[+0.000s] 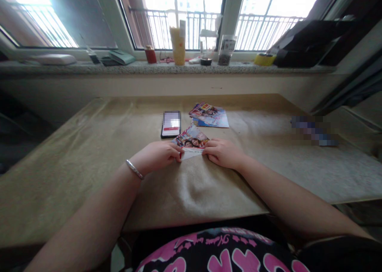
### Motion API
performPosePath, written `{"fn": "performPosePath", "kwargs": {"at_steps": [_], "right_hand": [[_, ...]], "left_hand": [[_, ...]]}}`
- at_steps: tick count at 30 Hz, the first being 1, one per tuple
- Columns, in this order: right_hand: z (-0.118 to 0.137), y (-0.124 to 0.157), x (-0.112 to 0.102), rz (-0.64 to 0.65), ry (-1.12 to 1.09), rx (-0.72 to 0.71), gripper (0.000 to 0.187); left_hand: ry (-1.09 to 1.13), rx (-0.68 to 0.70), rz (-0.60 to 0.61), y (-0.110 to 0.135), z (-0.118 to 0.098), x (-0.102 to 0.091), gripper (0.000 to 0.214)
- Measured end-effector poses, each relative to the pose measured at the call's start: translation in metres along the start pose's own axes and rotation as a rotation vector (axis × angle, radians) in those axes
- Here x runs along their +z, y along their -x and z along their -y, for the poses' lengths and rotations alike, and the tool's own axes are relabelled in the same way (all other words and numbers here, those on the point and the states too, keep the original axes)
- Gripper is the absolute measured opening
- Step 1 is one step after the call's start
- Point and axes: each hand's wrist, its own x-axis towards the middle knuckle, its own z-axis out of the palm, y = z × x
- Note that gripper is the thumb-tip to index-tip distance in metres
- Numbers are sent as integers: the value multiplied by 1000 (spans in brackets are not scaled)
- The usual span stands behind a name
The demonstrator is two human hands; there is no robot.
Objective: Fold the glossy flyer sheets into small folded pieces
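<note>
A sheet of colourfully printed paper [192, 140], folded to a point at its far end, lies on the table in front of me. My left hand [159, 156] grips its left side with curled fingers. On the opposite side, my right hand [222, 152] presses its fingers together on the paper's right edge. A pale strip of the sheet shows between the two hands. Just beyond my left hand rests a phone [171, 125] with its screen lit. Several similar printed leaflets [210, 116] lie in a loose pile behind the folded paper.
The table [256, 133] has a tan, slightly wrinkled cover. A blurred item [313, 132] lies at its right side. Along the stone windowsill [125, 68] stand a yellow drink cup [178, 45], a red bottle [151, 54], a clear container [227, 51] and a yellow tape roll [264, 59].
</note>
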Motion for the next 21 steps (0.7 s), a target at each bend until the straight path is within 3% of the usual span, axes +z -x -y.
{"fn": "performPosePath", "kwargs": {"at_steps": [10, 21], "right_hand": [[12, -4, -7, 115, 202, -55, 25], [8, -4, -8, 125, 104, 6, 26]], "left_hand": [[55, -4, 71, 4, 7, 0, 37], [117, -29, 103, 6, 11, 0, 37]]}}
